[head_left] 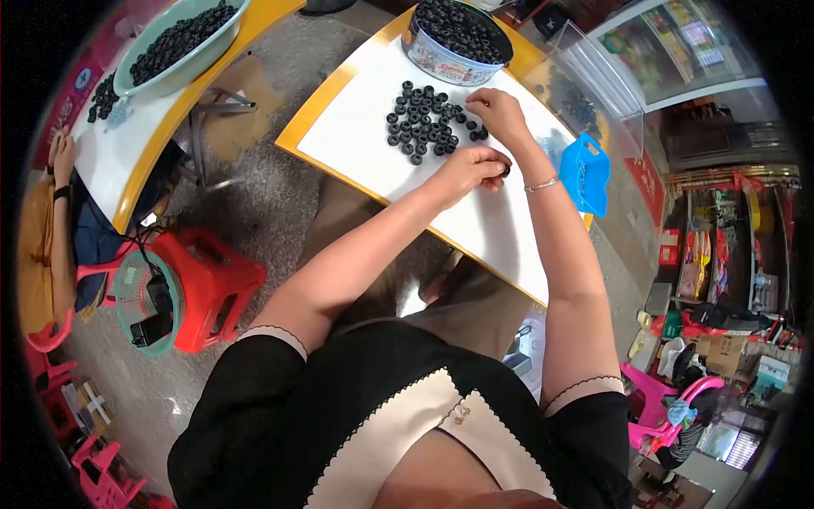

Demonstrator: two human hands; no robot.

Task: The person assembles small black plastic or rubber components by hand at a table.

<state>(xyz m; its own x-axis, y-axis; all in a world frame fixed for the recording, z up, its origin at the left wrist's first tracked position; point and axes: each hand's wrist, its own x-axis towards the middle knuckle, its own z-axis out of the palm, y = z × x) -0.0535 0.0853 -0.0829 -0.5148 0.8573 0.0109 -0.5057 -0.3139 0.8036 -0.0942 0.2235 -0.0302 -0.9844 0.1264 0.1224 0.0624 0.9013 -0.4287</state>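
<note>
While sorted: two hands (475,165), many rings (428,123)

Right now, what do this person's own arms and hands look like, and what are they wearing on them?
Both forearms are bare. The left hand has nothing on its wrist. The right hand has a thin silver bracelet at the wrist. Short black sleeves with pale scalloped trim end at the upper arms.

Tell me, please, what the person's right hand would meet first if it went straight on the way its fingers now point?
Probably the pile of black rubber rings on the white tabletop: the right hand reaches left towards its near edge, fingertips almost on the closest rings, though height above them is unclear.
</note>
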